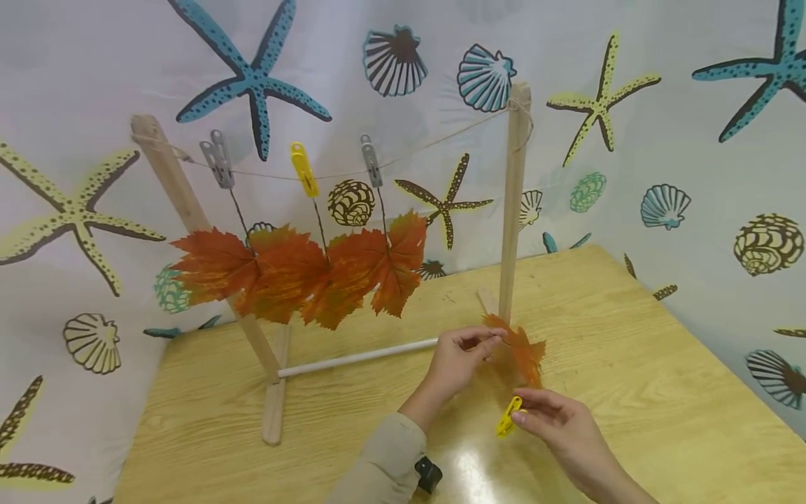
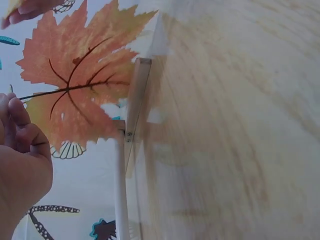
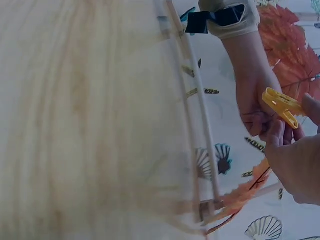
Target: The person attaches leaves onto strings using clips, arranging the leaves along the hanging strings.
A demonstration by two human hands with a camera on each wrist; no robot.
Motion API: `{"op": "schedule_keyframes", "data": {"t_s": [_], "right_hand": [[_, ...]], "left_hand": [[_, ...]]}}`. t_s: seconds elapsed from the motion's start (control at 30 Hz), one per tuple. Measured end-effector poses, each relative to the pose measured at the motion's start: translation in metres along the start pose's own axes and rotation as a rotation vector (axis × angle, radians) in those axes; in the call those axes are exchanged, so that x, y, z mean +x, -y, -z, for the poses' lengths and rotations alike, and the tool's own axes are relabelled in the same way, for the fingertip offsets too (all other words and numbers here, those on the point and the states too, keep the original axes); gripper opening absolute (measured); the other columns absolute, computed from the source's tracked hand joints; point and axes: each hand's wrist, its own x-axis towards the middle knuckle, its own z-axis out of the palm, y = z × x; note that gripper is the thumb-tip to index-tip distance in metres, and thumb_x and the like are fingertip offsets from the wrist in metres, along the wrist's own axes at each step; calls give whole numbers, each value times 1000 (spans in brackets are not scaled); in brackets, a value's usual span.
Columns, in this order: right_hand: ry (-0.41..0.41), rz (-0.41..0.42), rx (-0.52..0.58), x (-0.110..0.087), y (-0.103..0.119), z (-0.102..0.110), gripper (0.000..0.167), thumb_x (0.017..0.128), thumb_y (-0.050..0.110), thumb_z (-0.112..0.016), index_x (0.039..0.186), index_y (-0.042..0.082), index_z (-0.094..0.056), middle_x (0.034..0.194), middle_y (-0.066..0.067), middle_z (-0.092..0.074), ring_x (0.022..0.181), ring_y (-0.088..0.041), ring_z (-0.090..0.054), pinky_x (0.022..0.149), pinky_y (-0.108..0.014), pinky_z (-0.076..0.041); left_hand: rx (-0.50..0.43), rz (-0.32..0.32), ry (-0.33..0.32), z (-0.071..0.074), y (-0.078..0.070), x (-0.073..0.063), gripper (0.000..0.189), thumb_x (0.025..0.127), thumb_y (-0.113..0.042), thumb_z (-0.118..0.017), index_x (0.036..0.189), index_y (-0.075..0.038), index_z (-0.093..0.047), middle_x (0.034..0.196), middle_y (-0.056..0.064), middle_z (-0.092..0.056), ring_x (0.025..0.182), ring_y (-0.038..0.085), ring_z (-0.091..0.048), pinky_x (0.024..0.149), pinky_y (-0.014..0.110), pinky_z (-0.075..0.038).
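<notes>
My left hand (image 1: pixel 462 360) pinches the thin dark stem of an orange leaf (image 1: pixel 524 350), just in front of the rack's right post. In the left wrist view that leaf (image 2: pixel 80 80) spreads out beyond the fingers, its veins showing. Lower and to the right, my right hand (image 1: pixel 563 427) holds a yellow clothespin (image 1: pixel 508 417) between thumb and fingers, close below the leaf. The right wrist view shows the same clothespin (image 3: pixel 282 106) in those fingers. Three more orange leaves (image 1: pixel 302 273) hang by their stems from a string, overlapping one another.
Two grey clothespins (image 1: pixel 371 161) and another yellow clothespin (image 1: pixel 305 170) grip the string (image 1: pixel 434 143). It runs between the wooden left post (image 1: pixel 176 185) and right post (image 1: pixel 513 210). A white rod (image 1: pixel 359 358) joins the bases on the wooden table (image 1: pixel 208 413). Patterned cloth hangs behind.
</notes>
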Motion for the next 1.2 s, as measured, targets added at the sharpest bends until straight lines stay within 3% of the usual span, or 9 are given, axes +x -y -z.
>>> {"op": "schedule_keyframes", "data": {"t_s": [0.07, 0.27, 0.43, 0.57, 0.77, 0.93, 1.2], "right_hand": [[33, -15, -13, -1, 4, -2, 41, 94, 11, -69, 131, -3, -60, 116, 4, -68, 106, -11, -68, 93, -24, -54], [88, -2, -63, 6, 14, -9, 49, 94, 14, -70, 134, -8, -54, 118, 2, -69, 107, -11, -68, 93, -25, -55], [90, -3, -96, 13, 19, -13, 51, 94, 16, -70, 136, -7, -54, 125, -3, -67, 107, -9, -67, 92, -25, -54], [87, -5, -104, 19, 24, -17, 52, 93, 18, -71, 136, -7, -55, 135, -16, -58, 109, -10, -65, 92, -24, -54], [72, 16, -108, 26, 35, -21, 52, 91, 16, -73, 135, -6, -56, 137, -20, -55, 108, -11, -66, 91, -25, -55], [75, 42, -126, 33, 44, -21, 50, 91, 17, -74, 133, -6, -58, 133, -21, -59, 106, -12, -67, 90, -27, -56], [85, 60, -166, 45, 62, -20, 50, 91, 20, -74, 133, -3, -60, 127, -16, -64, 106, -11, -68, 91, -28, -56]], "left_hand": [[-14, 19, -26, 4, -3, -1, 19, 95, -21, -69, 106, -8, -78, 111, 7, -76, 78, 8, -63, 75, 38, -58], [-18, 45, -62, 15, -11, -1, 21, 96, -23, -67, 109, -9, -77, 113, 5, -76, 89, 16, -65, 72, 22, -51], [10, 77, -85, 22, -17, 2, 21, 97, -24, -66, 110, -11, -77, 112, 4, -76, 103, 22, -68, 83, 33, -55], [34, 117, -110, 29, -27, 2, 23, 98, -28, -65, 112, -13, -77, 111, 3, -76, 112, 24, -67, 91, 38, -55], [78, 115, -70, 39, -43, 2, 28, 98, -30, -64, 117, -12, -75, 114, 4, -75, 112, 18, -67, 101, 39, -52], [115, 90, -38, 41, -54, 3, 27, 99, -27, -63, 116, -10, -75, 112, 4, -76, 112, 16, -68, 101, 37, -52], [190, 66, -49, 44, -72, 5, 23, 98, -29, -64, 111, -15, -78, 112, -4, -76, 116, 11, -66, 99, 35, -53]]}}
